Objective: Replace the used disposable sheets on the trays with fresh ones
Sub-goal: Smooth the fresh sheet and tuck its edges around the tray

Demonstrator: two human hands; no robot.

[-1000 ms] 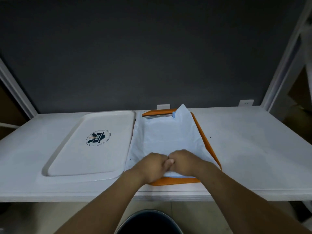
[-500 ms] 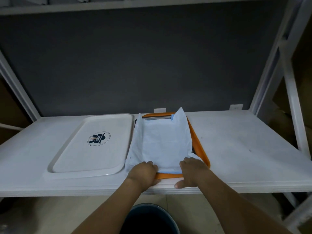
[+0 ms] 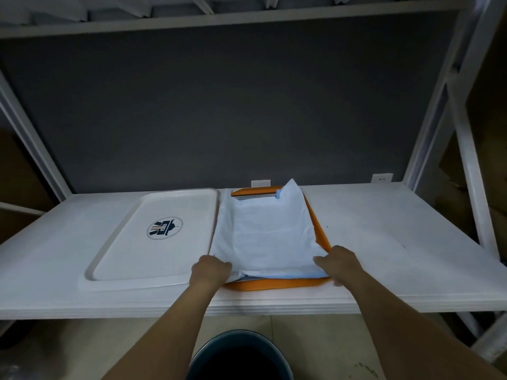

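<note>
An orange tray [image 3: 277,284] lies on the white shelf, covered by a pale blue-white disposable sheet [image 3: 267,234] that is rumpled and folded up at its far end. My left hand [image 3: 210,271] grips the sheet's near left corner. At the near right corner my right hand [image 3: 338,263] holds the sheet over the tray's edge, thumb pointing down. A bare white tray [image 3: 153,239] with a round dark logo sits to the left, touching the sheet's left edge.
The white shelf [image 3: 397,242] stretches to the right of the orange tray. A dark round bin [image 3: 238,355] stands on the floor below the shelf's front edge. White frame posts rise at both sides, with a dark grey wall behind.
My hands were together at the middle of the sheet's near edge. They have slid apart to its near corners, and the view has tilted up.
</note>
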